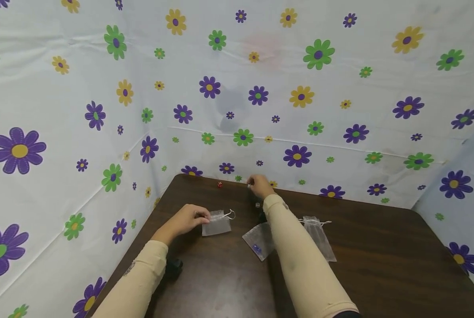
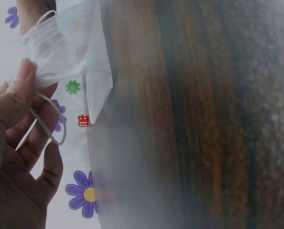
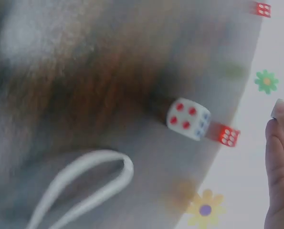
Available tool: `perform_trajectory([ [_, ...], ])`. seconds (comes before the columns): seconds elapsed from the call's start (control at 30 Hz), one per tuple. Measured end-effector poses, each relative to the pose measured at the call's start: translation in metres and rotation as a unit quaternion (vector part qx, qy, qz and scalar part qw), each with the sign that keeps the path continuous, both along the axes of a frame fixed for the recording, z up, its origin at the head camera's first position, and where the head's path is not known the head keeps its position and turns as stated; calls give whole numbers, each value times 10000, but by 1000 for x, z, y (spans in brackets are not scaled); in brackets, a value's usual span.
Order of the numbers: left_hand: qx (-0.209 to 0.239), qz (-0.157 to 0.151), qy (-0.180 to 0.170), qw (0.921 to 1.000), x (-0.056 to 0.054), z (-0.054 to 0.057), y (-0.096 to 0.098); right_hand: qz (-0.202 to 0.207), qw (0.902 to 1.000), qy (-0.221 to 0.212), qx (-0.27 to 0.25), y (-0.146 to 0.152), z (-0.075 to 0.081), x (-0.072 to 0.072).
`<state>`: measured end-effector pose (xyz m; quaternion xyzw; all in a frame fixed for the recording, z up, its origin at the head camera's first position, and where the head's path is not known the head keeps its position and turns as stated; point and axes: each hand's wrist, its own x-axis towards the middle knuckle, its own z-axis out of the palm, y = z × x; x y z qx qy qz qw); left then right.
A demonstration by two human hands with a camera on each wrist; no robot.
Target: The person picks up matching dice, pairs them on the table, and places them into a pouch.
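Note:
My left hand (image 1: 188,218) grips a small white mesh drawstring bag (image 2: 70,40) near its corded mouth, between thumb and fingers. At the table's back edge, my right hand (image 1: 261,186) has thumb and index fingertips together on a small whitish thing, mostly hidden; its kind is unclear. In the right wrist view, a white die (image 3: 188,119) with red and blue pips lies close to a red die (image 3: 228,135). Another red die (image 3: 262,9) shows at the top right. A second mesh bag (image 1: 261,240) with blue dice inside lies under my right forearm.
A third mesh bag (image 1: 320,238) lies right of my right forearm on the dark wooden table (image 1: 380,247). Flower-print white sheeting (image 1: 261,119) stands as walls behind and beside the table. A white cord loop (image 3: 84,186) crosses the right wrist view.

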<state>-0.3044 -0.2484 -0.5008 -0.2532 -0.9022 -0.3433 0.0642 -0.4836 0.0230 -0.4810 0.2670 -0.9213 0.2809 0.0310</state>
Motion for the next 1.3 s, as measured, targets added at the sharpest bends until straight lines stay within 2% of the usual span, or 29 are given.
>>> perform_trajectory([
  [0.17, -70, 98, -36, 9999, 3, 2, -5, -51, 9996, -121, -262, 5, 12, 3],
  [0.53, -118, 217, 55, 9997, 10, -4, -14, 6, 9996, -111, -278, 28, 14, 7],
  [0.63, -89, 209, 106, 9997, 11, -5, -14, 34, 9997, -132, -203, 31, 10, 11],
  [0.8, 43, 68, 109, 9999, 12, -3, -9, 67, 9992, -399, -1, 35, -1, 23],
  [1.03, 55, -67, 99, 9999, 10, -1, 1, -119, 9970, -667, 380, 46, -20, 36],
  [1.3, 62, -140, 143, 9998, 8, 0, 10, -84, 9969, -723, 283, 53, -21, 44],
])
